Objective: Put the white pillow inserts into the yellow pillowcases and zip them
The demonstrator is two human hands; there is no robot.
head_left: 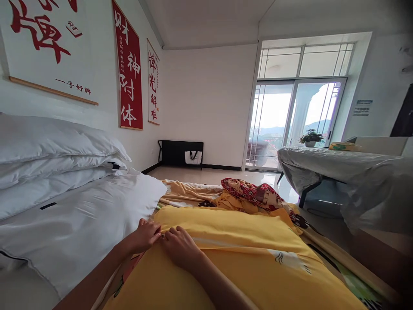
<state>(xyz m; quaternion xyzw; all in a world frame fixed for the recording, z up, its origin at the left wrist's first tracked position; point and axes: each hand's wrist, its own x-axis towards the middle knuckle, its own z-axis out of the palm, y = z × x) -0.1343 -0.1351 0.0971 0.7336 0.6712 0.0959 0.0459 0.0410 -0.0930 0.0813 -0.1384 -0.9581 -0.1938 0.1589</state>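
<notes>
**Both hands on a yellow pillow on the bed**

A yellow pillow lies across the bed in front of you, filling the lower middle of the view. Your two hands meet at its near left edge. Your left hand rests at the pillow's corner, fingers curled over the edge of the fabric in a loose grip. Your right hand lies palm down on top of the pillow, just beside the left, fingers bent and pressing the cloth; whether it pinches anything cannot be told.

To the left, touching the pillow, is a white duvet, with white pillows stacked behind it. Beyond the yellow pillow sits a crumpled red patterned cloth on a yellow sheet. A grey covered sofa stands to the right.
</notes>
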